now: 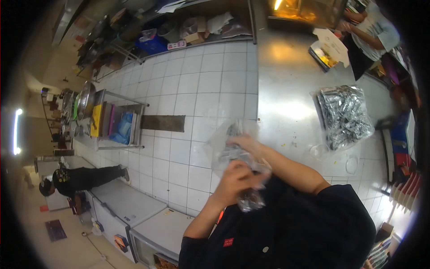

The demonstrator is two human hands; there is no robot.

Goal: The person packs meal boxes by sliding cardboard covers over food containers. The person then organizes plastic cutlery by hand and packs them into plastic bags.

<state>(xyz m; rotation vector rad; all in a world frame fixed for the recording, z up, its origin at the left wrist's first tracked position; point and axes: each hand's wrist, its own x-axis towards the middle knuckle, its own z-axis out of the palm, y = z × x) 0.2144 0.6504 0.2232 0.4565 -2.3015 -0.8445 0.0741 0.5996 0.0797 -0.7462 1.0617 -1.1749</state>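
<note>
I hold a clear plastic bag (218,154) in front of my dark shirt, above the tiled floor. My left hand (237,179) is closed around its lower part, where a shiny, crinkled end (251,200) sticks out below the fingers. My right hand (247,147) is at the upper part of the bag with bent fingers gripping the plastic. Greyish silvery contents show through the film, but blur hides what they are. To the right, a large clear pack of silvery sachets (345,116) lies on the steel counter.
The steel counter (284,85) runs along my right. On it stand an open food box (326,56) and a lit glass case (307,12). A co-worker (374,38) is beyond the box. A wheeled cart (118,123), chest freezers (127,204) and another person (85,179) are to the left.
</note>
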